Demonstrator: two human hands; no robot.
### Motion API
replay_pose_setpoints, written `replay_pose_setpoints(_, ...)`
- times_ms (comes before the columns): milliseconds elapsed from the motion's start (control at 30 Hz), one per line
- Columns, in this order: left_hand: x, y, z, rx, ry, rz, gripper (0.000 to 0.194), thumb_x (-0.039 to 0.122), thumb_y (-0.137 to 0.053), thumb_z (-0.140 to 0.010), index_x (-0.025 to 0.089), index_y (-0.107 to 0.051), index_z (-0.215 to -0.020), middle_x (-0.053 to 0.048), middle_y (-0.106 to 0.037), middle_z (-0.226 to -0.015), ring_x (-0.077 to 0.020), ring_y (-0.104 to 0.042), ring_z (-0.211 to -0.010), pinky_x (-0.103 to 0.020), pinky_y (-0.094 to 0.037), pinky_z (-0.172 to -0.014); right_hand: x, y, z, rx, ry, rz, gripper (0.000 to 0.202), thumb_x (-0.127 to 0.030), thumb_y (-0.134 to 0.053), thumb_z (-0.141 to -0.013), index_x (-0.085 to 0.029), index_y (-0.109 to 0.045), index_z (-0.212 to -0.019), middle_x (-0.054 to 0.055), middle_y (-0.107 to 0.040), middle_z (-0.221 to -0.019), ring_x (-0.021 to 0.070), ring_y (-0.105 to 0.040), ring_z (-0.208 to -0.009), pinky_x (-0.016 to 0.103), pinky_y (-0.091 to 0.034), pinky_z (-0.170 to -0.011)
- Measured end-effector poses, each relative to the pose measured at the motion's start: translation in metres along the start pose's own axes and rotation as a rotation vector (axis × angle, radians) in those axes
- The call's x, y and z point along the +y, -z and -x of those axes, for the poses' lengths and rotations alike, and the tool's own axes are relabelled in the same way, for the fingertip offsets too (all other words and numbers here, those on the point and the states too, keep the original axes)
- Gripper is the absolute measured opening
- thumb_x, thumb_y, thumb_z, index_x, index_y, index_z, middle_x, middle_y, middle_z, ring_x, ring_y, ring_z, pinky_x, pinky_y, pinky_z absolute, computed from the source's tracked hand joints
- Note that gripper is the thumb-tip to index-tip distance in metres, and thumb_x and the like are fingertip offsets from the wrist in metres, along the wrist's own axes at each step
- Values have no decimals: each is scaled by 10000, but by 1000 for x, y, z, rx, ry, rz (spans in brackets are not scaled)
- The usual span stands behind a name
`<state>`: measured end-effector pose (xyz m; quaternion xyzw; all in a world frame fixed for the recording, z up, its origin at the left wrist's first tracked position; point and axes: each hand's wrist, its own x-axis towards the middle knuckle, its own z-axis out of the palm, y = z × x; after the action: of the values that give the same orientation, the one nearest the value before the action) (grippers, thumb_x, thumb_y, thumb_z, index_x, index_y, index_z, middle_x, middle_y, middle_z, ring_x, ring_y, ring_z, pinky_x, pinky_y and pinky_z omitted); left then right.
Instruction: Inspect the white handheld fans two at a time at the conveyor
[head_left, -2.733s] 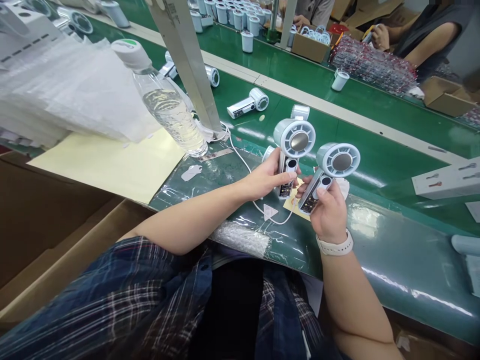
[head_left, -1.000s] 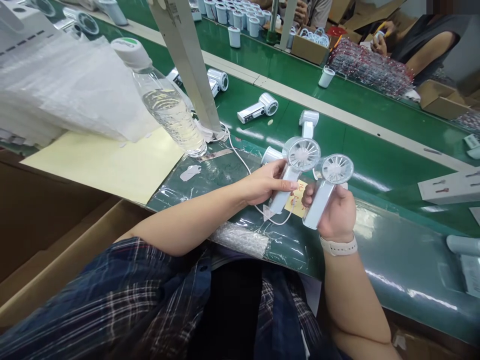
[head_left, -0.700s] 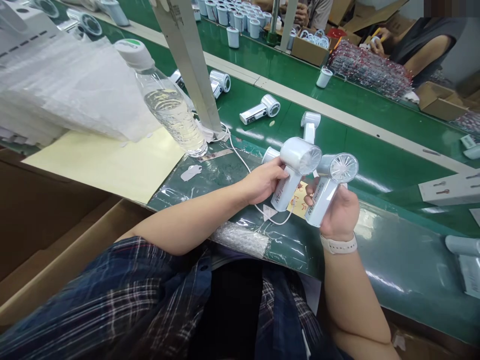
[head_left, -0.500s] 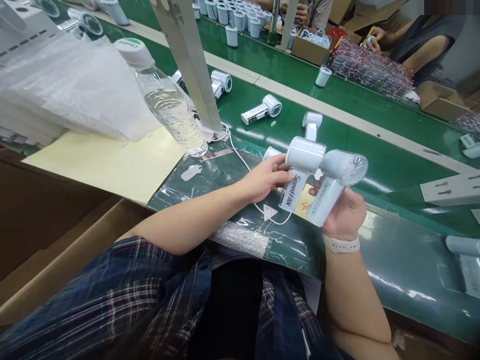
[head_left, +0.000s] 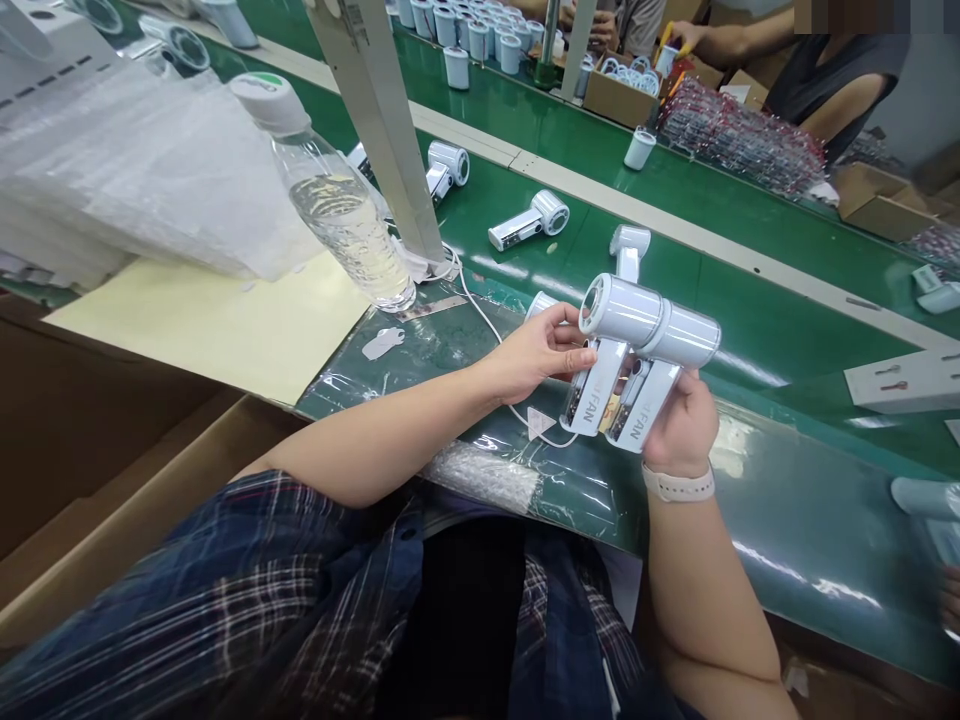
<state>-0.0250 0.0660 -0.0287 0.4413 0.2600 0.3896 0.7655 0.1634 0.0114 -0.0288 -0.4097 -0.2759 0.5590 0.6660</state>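
My left hand (head_left: 544, 352) is closed around a light-blue handheld fan (head_left: 609, 345) with dark lettering ending in "FAN" on its handle. A matching handheld fan (head_left: 675, 340) is gripped by my right hand (head_left: 684, 418), which wears a pale wristband. The two fan heads touch side by side, and their handles slant down toward me. Parts of my right fingers are hidden behind the handle. Beyond them, another handheld fan (head_left: 630, 250) lies on the green belt, and one more fan head (head_left: 540, 304) shows partly behind my left hand.
A water bottle (head_left: 330, 210) stands left by a metal post (head_left: 382, 130). Clear plastic bags (head_left: 150, 170) cover a yellow sheet (head_left: 225, 330). A white cable (head_left: 480, 310) crosses the bench. More fans (head_left: 529, 220) lie on the belt. Co-workers' arms (head_left: 750, 45) show across the line.
Both fans have turned in my hands, bringing their heads together and showing the left one's open end. Fans on the belt have shifted slightly right. A co-worker's hand across the line has moved left.
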Motion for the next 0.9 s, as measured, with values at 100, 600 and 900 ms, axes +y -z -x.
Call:
replay_pose_setpoints(100, -1, 1, -1, 2, -2, -10, 747, 538, -987, -572, 199, -534, -1059, -27, -740, -969, -140, -717, -800, -250, -562, -668, 0, 1, -1, 0, 13, 34, 244, -303, -622, -771, -289, -691, -1005, -10, -761, -804, 250, -760, -714, 490, -666, -727)
replay_pose_setpoints(600, 9, 0, 6, -17, -521, -489, 371, 269, -856, -763, 230, -726, -1108, -79, -739, -1280, -288, -606, -1358, -505, -419, -1204, -18, 3, 16, -191, 466, 462, 619, -203, -946, -618, -307, -674, -1164, 56, -752, -1230, 305, -678, -1253, 534, -508, -1144)
replay_pose_setpoints(900, -1, -4, 10, 112, -778, -627, 151, 442, -736, -906, 299, -773, -934, -42, -790, -1139, -270, -625, -1338, -546, -320, -1276, -24, 7, 30, -133, 685, 643, 486, -338, -931, -682, -408, -689, -1097, -22, -709, -1338, 346, -577, -1405, 633, -493, -1145)
